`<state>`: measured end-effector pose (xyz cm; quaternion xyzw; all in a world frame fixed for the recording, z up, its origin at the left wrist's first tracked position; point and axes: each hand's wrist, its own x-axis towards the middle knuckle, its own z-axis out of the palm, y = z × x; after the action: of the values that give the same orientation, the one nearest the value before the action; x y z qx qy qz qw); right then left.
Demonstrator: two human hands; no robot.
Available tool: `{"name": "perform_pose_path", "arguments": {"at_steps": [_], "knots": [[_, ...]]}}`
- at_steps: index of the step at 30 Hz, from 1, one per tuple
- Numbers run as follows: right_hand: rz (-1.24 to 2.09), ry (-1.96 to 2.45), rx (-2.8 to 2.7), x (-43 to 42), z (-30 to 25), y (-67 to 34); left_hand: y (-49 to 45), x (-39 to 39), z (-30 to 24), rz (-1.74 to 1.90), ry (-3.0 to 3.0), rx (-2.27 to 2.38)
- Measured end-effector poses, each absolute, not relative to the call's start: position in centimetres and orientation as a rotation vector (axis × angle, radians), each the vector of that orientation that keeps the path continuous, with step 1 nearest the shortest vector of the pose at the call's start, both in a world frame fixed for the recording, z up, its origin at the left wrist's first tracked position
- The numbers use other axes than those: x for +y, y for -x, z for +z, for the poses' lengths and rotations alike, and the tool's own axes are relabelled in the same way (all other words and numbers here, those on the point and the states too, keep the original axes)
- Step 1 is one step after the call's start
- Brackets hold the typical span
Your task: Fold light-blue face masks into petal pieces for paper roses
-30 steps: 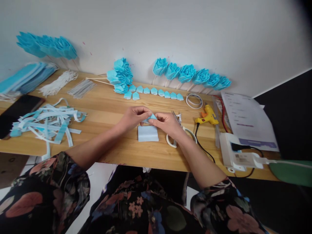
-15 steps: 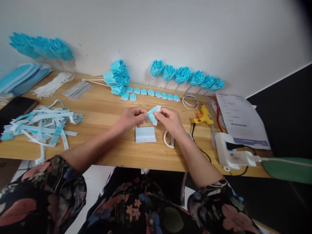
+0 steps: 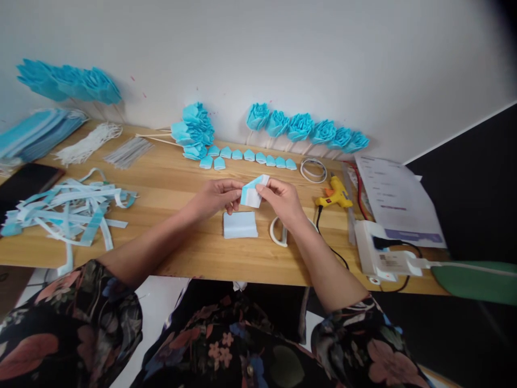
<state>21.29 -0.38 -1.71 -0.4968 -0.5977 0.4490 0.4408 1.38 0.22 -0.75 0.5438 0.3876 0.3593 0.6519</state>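
Near the middle of the frame I hold a small piece of cloth (image 3: 253, 192) up off the table (image 3: 173, 186), pinched from both sides. My left hand (image 3: 216, 196) has its thumb and fingertips closed on the left edge, and my right hand (image 3: 283, 198) grips the right edge the same way, fingers curled in narrow. The piece is roughly square and sits a little tilted. Most of it is a pale, whitish blue, with a brighter blue band running along its upper left edge where a flap looks folded over; I cannot tell how many layers it has. Just below it, flat on the wood, lies a small stack of pale blue squares (image 3: 240, 224), clear of both hands. A pair of scissors (image 3: 278, 233) with white handles lies just right of the stack, partly under my right wrist. Further right is a yellow glue gun (image 3: 334, 193) with its black cord trailing toward the lower edge. Above my hands a row of little folded blue petals (image 3: 246, 157) runs across the table, and behind it blue cloth roses (image 3: 302, 126) lean against the wall. At the left of the frame is a loose heap of blue and white strips (image 3: 68, 207).
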Motion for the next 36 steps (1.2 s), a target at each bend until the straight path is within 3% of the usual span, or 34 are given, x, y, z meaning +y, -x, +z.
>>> {"name": "perform_pose_path", "arguments": {"at_steps": [36], "knots": [[1.112, 1.218, -1.521, -0.68, -2.08, -20.74, -1.57, 0.19, -0.94, 0.827, -1.413, 0.943]]}}
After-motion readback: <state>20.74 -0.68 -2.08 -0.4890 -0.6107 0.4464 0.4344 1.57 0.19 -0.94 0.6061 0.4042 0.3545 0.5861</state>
